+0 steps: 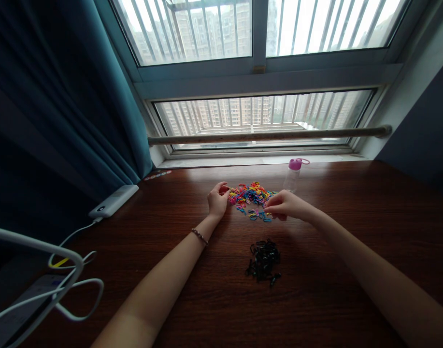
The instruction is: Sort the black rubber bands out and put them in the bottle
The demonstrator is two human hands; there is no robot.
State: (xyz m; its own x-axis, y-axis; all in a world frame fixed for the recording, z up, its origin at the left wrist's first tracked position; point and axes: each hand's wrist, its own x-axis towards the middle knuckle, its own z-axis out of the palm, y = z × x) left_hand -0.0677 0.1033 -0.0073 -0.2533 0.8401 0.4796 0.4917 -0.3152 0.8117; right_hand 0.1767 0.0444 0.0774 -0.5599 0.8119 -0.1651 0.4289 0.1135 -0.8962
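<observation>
A heap of small loops in many colours [250, 194], which look like hair elastics, lies on the brown wooden table. My left hand [217, 200] rests at the heap's left edge, fingers curled and thumb bent in; what they hold, if anything, is too small to make out. At the right edge my right hand [284, 205] reaches down with its fingertips pinched together beside the loops. Whatever sits in that pinch is hidden. A few loose loops [259, 214] are spread just in front of the heap. Nearer to me is a separate pile of small black loops [264, 261].
Behind my right hand stands a clear bottle with a pink lid [294, 165]. On the left lie a white power strip [114, 200] with a cable, and a white tubular frame [36, 245] over a flat box. A blue curtain [98, 96] and a barred window [259, 116] border the table.
</observation>
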